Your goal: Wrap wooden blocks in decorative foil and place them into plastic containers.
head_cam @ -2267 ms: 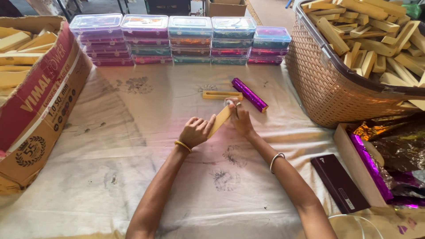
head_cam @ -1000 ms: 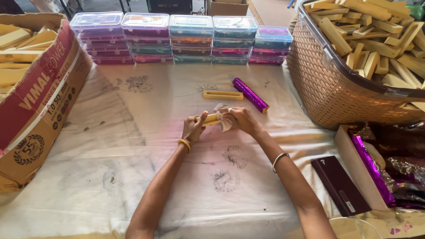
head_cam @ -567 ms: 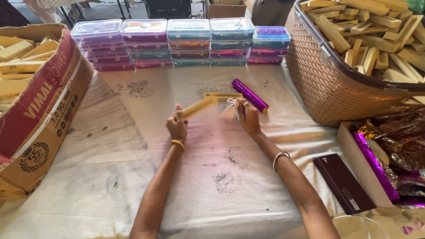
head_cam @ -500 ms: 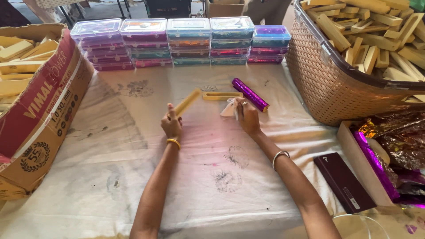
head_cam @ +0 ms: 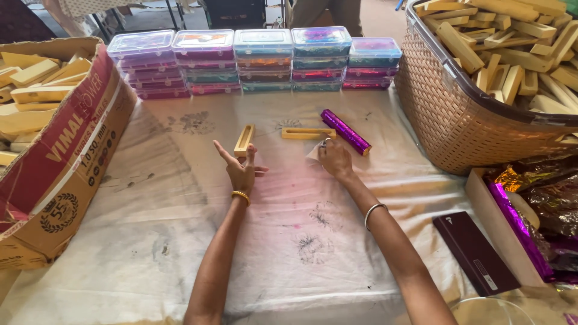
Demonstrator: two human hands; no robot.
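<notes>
Head view, center of the frame: left hand (head_cam: 241,170) pinches 1 yellow wooden holder (head_cam: 244,139) by its near end, other fingers spread, now farther left than 0.5 s ago. Right hand (head_cam: 335,157) stays flat, fingers loosely curled on the white cloth (head_cam: 150,241), below a second holder (head_cam: 308,133) and purple foil roll (head_cam: 345,131).

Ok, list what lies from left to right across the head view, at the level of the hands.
Cardboard box → left hand holding a yellow wooden frame → second yellow frame flat on the cloth → right hand → purple foil-wrapped stick → wicker basket of wooden pieces.
</notes>
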